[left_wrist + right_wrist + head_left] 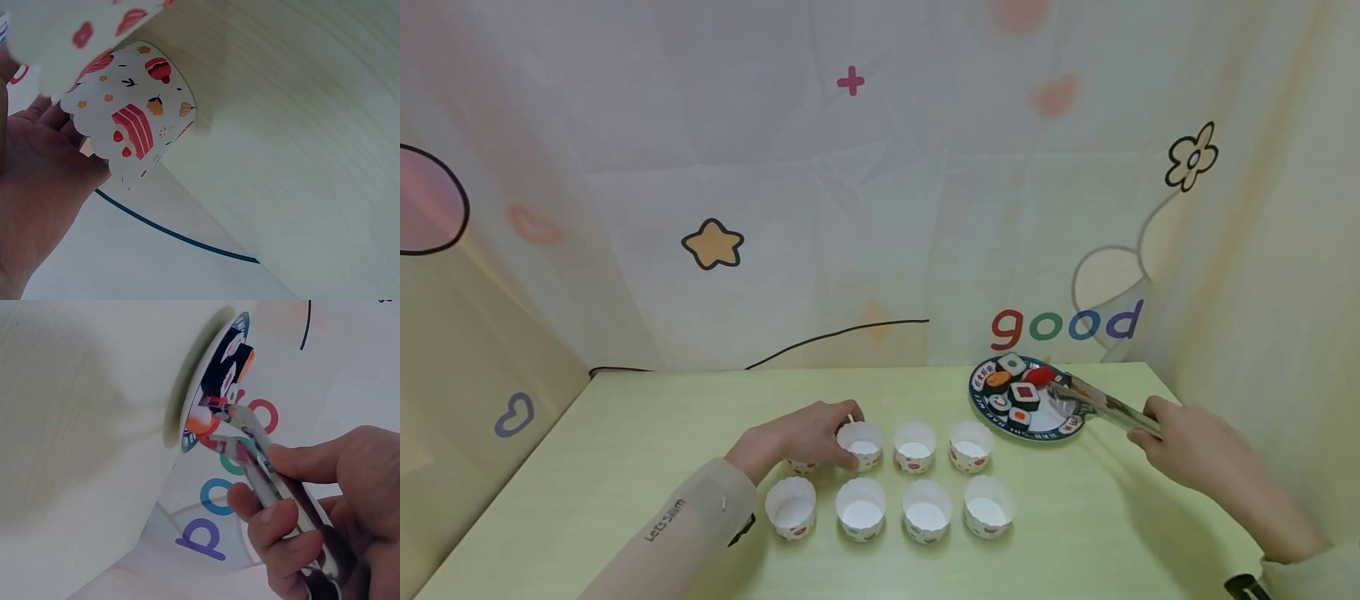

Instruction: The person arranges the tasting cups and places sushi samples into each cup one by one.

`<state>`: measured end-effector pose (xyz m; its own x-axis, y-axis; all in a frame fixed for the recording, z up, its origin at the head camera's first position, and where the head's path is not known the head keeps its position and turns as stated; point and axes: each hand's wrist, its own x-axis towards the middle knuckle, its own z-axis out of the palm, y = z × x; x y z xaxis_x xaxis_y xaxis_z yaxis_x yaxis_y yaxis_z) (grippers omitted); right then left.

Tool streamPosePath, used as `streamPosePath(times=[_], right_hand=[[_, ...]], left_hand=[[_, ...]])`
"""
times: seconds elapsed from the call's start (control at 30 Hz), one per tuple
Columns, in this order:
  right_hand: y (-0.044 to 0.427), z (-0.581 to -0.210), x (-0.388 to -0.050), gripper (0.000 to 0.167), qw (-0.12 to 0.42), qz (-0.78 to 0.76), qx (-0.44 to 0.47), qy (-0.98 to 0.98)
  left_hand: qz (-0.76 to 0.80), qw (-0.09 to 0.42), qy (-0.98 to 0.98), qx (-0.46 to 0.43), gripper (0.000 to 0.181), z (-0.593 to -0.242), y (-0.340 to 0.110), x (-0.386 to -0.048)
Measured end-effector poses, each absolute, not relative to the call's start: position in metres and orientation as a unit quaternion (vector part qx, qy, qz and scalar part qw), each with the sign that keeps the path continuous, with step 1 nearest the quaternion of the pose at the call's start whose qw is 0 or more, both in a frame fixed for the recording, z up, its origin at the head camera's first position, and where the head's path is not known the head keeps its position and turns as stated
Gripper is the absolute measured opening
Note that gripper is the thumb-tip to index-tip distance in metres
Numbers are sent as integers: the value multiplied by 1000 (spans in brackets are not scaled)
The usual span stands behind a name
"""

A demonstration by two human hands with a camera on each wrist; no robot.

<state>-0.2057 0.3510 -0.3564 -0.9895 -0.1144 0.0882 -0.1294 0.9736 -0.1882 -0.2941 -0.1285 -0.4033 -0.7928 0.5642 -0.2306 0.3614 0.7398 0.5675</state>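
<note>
My left hand [808, 432] holds the rim of a white paper baking cup [865, 450] in the back row, second from the left. Its thumb is at the near side and its fingers at the far side. Beneath this hand, another cup [802, 467] is mostly covered. A cake-printed cup [134, 122] shows beside the hand in the left wrist view. With the right hand [300, 531] I grip metal tongs [1112, 406]. Their tips are around a red-orange sushi piece [201, 420] on the blue-rimmed plate [1047, 435].
Several more baking cups stand in two rows, among them a back-row cup [914, 450] and a front-row cup [988, 510]. More sushi pieces [1024, 395] sit on the plate. A printed curtain [760, 167] encloses the pale table [647, 450] at the back and sides.
</note>
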Motion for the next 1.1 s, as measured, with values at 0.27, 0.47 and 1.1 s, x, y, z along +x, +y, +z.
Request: streamPosePath(times=[0.27, 0.47, 1.1], right_hand=[[355, -359, -209, 23, 27, 99, 68, -992], [349, -361, -205, 21, 68, 45, 73, -994], [334, -354, -199, 22, 73, 26, 85, -993]], left_hand=[[256, 198, 912, 254, 48, -403, -128, -293], [256, 196, 911, 258, 48, -404, -128, -293], [263, 190, 910, 259, 48, -407, -129, -295]])
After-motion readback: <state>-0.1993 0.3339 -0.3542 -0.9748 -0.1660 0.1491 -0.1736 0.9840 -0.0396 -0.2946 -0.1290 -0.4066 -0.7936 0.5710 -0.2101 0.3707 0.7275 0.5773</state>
